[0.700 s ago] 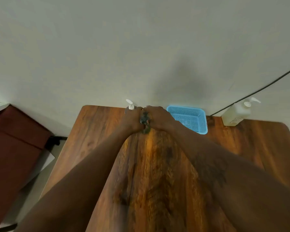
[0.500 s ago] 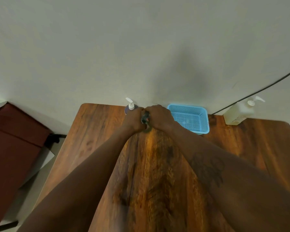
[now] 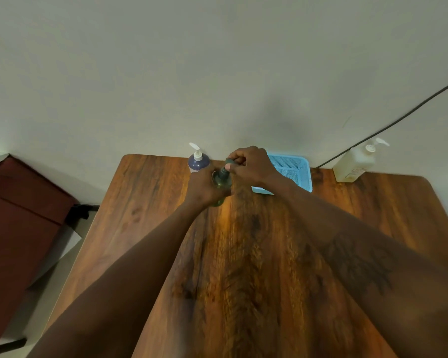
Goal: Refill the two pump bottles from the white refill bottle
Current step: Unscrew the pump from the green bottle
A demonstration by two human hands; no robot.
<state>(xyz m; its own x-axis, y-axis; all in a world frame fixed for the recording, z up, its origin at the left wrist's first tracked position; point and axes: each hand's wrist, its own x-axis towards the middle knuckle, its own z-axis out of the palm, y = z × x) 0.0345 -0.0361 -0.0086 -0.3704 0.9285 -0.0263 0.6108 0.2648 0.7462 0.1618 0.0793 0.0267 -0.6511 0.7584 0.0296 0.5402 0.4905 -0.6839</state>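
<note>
Your left hand (image 3: 204, 186) has a closed grip around the green bottle (image 3: 221, 180) on the bench (image 3: 269, 254); your right hand (image 3: 251, 165) pinches its pump top (image 3: 230, 161).

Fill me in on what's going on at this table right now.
A person is working on a dark green pump bottle at the far side of the wooden table. The left hand grips its body while the right hand pinches its pump top, apparently to unscrew it. A purple pump bottle stands behind, the blue basket to the right, and the white refill bottle untouched by the wall.
</note>
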